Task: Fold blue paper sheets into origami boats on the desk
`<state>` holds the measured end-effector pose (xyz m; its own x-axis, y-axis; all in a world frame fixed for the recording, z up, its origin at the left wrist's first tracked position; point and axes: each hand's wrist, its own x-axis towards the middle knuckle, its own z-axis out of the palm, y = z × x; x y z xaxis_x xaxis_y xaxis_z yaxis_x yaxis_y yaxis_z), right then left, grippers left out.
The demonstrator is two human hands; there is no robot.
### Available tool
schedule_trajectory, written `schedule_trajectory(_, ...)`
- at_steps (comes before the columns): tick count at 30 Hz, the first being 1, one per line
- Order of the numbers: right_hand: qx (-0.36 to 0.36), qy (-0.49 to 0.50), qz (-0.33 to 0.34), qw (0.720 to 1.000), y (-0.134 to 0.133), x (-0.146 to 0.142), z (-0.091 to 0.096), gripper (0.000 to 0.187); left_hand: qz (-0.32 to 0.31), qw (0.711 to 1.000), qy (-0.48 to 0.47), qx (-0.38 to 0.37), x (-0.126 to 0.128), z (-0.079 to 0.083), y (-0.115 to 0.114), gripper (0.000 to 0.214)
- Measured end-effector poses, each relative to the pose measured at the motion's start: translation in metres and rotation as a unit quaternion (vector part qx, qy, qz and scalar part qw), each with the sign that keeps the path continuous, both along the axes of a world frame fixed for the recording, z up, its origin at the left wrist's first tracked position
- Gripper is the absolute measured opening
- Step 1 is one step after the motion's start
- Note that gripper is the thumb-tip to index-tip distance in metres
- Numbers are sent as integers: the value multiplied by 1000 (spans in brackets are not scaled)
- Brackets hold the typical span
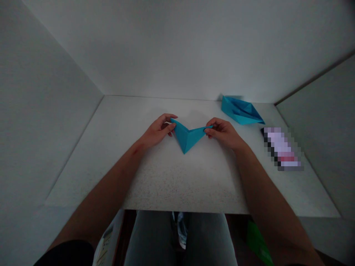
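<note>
Right, by the back wall [177,51], a blue paper boat [240,112] sits hollow side up! And mid-counter [183,184], the left hand [157,132] pinches one tip of the folded blue paper [185,139], the right hand [224,133] the other, each grip closed tight. It stretches crosswise, its lower corner pointing at the person.

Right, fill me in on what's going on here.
A person at a white table is holding a folded blue paper in both hands. The left hand pinches one end and the right hand the other, with a notch between them and a point toward the person. Another blue folded piece, boat-like, sits beyond the right hand near the back wall. A blurred-out, phone-like object lies nearer, farther right.
</note>
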<state>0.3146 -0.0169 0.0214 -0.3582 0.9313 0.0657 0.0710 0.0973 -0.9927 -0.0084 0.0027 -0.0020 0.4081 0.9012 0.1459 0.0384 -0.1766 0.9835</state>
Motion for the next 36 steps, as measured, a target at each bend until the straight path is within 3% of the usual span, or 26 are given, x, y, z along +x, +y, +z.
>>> schedule_trajectory(3,-3,17,7,1000,-3,-11,-1,44,8,1000,-25,9,8,0,-5,55)
schedule_trajectory(7,-3,38,8,999,-6,-25,-4,41,-2,1000,-1,30,17,9,-17,46)
schedule_trajectory(11,19,34,-1,999,-8,-31,-9,40,-26,989,56,132,20,23,-28,42)
schedule_trajectory(14,81,-7,-39,996,-10,-33,-11,35,-71,971,80,214,22,29,-32,75)
schedule_trajectory(16,124,-26,-62,990,-11,-35,-10,32,-85,966,92,228,24,29,-34,92)
schedule_trajectory(18,148,-25,-75,986,-12,-36,-9,31,-75,971,97,208,26,28,-36,74)
schedule_trajectory(21,163,-31,-84,983,-12,-37,-5,46,-1,990,72,124,27,24,-35,42)
schedule_trajectory(23,176,-55,-71,980,-12,-36,-3,56,57,996,24,60,27,21,-33,44)
schedule_trajectory(28,152,-87,7,984,-14,-37,-3,43,97,994,-51,-6,25,16,-24,54)
schedule_trajectory(32,78,-23,-52,995,-12,-37,-10,45,84,995,-59,-7,25,15,-20,61)
schedule_trajectory(36,57,26,-111,992,-6,-35,-13,54,69,994,-79,-26,24,10,-17,61)
